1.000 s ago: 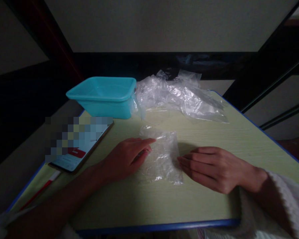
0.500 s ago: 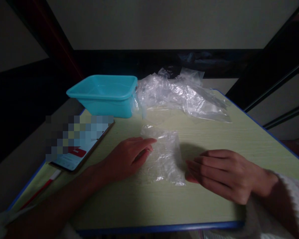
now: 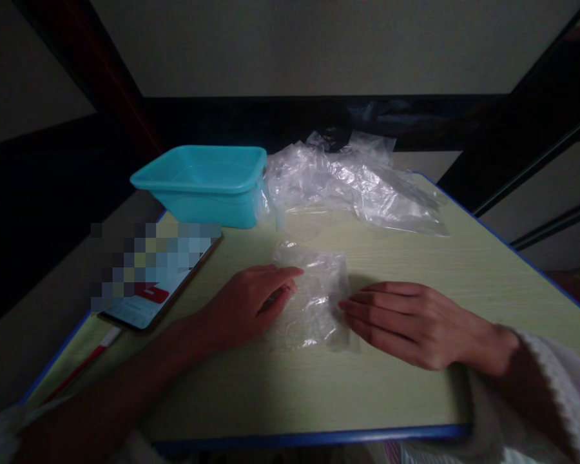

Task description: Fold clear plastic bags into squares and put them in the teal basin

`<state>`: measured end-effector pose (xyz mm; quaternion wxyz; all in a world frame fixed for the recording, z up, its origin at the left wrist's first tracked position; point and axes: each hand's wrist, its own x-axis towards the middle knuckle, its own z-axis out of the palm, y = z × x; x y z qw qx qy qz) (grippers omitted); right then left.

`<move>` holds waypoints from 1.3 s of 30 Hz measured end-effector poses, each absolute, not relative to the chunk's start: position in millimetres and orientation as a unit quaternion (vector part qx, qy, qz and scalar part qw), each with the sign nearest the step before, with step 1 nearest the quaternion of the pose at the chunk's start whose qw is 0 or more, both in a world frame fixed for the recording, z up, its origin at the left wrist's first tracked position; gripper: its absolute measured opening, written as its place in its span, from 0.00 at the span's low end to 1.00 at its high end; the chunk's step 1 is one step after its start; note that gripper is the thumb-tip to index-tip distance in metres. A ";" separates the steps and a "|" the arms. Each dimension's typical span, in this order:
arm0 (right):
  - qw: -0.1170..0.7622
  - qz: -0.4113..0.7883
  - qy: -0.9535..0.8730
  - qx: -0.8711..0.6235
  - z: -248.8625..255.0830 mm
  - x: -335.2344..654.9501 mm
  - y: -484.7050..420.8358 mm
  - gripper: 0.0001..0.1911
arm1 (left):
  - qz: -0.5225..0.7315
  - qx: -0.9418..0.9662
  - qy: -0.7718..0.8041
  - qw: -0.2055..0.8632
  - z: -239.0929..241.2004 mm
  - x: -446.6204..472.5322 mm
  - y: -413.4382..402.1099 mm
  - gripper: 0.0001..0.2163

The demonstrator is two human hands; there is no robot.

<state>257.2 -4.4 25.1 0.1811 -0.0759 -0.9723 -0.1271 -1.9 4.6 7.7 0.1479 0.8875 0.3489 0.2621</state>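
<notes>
A small clear plastic bag (image 3: 319, 303) lies on the table between my two hands, its surface creased and shiny. My left hand (image 3: 254, 299) rests at the bag's left side. Its index finger stretches over that edge, and its thumb stands a little apart below. From the right, my right hand (image 3: 401, 322) reaches the bag's right edge with its fingers straight and side by side. Those fingertips touch or just cover the edge. Its thumb is hidden behind the fingers.
A turquoise plastic basin (image 3: 212, 206) stands at the back left. Beside it lies a heap of clear plastic bags (image 3: 348, 180). A phone (image 3: 145, 309), partly pixelated, lies at the left with a red cable (image 3: 77, 370). The table (image 3: 290, 406) has a blue edge.
My right hand has moved left and slightly up to the bag's right edge, and its fingers have straightened. The bag's right side has shifted a little. My left hand stays put.
</notes>
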 end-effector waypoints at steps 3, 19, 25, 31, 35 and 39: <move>0.180 -0.129 -0.971 -0.092 23.7 254.9 -2.9 0.20 | 0.264 0.888 0.346 0.145 7.0 -2.2 4.5 0.12; 0.153 -0.126 -0.973 -0.118 16.6 255.5 1.7 0.20 | 0.265 0.889 0.357 0.110 8.4 -5.5 6.9 0.12; 0.157 -0.130 -0.972 -0.117 16.7 256.7 3.5 0.19 | 0.247 0.854 0.439 0.134 16.8 -7.2 7.3 0.14; 0.156 -0.125 -0.973 -0.116 16.5 257.2 4.6 0.20 | 0.223 0.792 0.529 0.208 29.4 -7.4 9.3 0.14; 0.155 -0.118 -0.974 -0.118 18.5 257.9 4.6 0.22 | 0.235 0.770 0.542 0.240 30.8 -6.9 11.1 0.14; 0.147 -0.105 -0.977 -0.116 21.1 261.4 5.1 0.22 | 0.238 0.761 0.543 0.263 31.1 -6.1 10.6 0.14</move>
